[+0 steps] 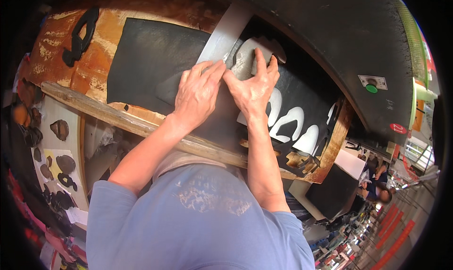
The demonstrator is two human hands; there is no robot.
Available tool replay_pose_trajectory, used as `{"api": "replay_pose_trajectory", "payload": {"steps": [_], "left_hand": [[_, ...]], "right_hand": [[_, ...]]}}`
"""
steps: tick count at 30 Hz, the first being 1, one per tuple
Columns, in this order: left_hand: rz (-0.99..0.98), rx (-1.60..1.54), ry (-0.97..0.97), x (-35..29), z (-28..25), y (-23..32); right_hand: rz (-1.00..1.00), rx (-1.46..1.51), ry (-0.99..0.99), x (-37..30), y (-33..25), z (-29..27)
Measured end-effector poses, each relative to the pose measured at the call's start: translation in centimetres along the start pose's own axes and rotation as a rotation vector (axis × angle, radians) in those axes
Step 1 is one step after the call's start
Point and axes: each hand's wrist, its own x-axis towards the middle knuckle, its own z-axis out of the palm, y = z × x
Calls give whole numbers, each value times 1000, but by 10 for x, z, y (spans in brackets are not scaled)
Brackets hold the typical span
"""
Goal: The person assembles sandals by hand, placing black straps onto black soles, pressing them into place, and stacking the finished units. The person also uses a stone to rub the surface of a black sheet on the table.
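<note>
The black sheet looks matt, the wooden rail rough, the grey bar smooth metal.

Fisheye edges bent, black rim; sheen on pale strip; black machine dim; distant window glaring.

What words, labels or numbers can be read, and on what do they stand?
Red round sticker on the dark machine: a number shows, not copied here.
Plate around the green button: print too small to read.
Pale scrawl on the machine: unclear.
Blue shirt: pale worn marking, illegible.
Red background strips: nothing legible.
</note>
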Motion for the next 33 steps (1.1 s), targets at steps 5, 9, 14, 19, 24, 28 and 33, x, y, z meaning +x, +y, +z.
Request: {"api": "replay_pose_trajectory", "payload": {"steps": [5,9,14,19,24,28,33], "left_hand": [[-71,20,-125,15,4,-2],[-116,-49,-134,27,3,8],[-267,-294,-94,44,13,11],[-620,-582,-90,65,14,12],[-851,-774,-282,90,21,-2],[-884,-1099,-298,90,31,-4],[-924,-1131,-195,82,35,-2]], "right_hand": [[169,613,-87,32,22,-56],[248,1015,-50,16,47,-113],[157,309,9,-25,74,-125],[-186,-270,-61,-24,78,-114],[-560,-1,-185,53,55,-92],[-857,-54,-520,107,41,-72],[-988,-63,-618,128,35,-70]]}}
